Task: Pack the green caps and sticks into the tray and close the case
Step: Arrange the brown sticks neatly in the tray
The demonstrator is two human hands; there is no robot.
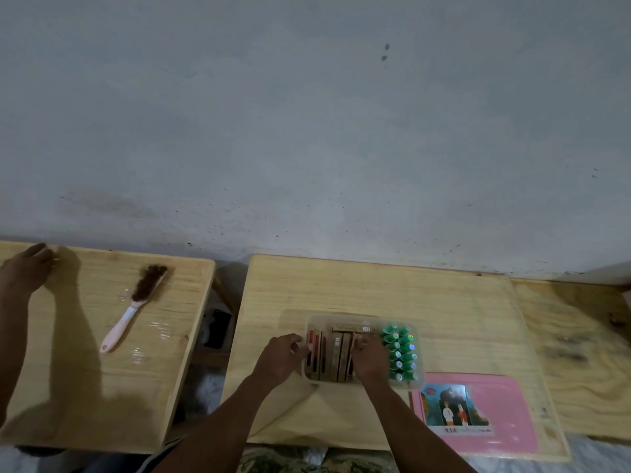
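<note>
1. At the near right of the light wooden table (444, 302), a flat pink plastic lid (508, 414) bearing a picture label (454, 409) is laid face up, just beside the tray's near right corner.
2. Just beyond the lid, a clear plastic tray (317, 317) is set near the table's middle, uncovered.
3. Inside the tray, the small green caps (401, 349) are stood in rows along the right side. The brown and red sticks (336, 353) are laid side by side across the left and middle, with one more seen crosswise at the far wall.
4. The tray's left wall is gripped by the left hand (280, 356), its fingers curled over the rim.
5. The right hand (370, 360) is lowered onto the sticks beside the caps, fingers bent and held together. Whether a stick is pinched cannot be told.
6. On a second wooden table (177, 302) to the left, a pink-handled brush with dark bristles (136, 305) is laid at a slant. That table's far left corner is touched by another person's hand (29, 264).
7. Behind both tables, a marked grey wall (307, 131) is seen.
</note>
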